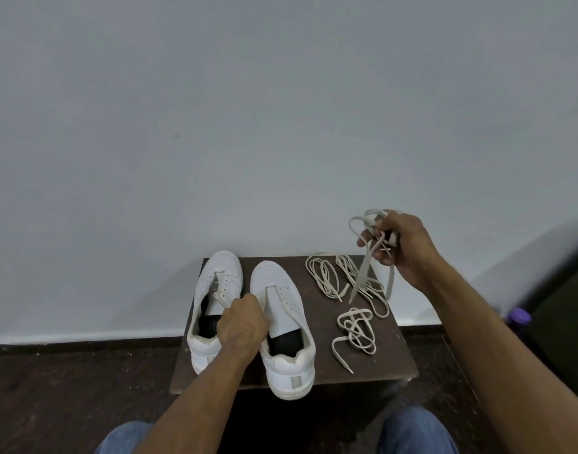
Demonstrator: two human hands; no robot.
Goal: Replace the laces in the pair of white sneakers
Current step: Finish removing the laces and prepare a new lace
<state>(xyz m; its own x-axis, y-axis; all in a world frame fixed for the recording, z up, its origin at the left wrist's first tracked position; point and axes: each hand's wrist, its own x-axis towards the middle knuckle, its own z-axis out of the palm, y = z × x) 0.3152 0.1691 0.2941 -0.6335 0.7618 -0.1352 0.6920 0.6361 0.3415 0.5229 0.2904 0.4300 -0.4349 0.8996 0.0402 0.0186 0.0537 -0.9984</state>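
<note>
Pulling the old laces out of the 2 white sneakers

My left hand (241,326) grips the lace at the left sneaker (215,309), center frame on the counter (392,365); my right hand (396,244) clutches a pulled lace (363,270) at right. I'd pull gently, 1 eyelet at a time.

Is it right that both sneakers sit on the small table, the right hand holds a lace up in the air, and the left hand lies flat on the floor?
Not quite. The head view shows the left hand gripping between the two sneakers on the table, not on the floor. The right hand does hold a lace up.
</note>
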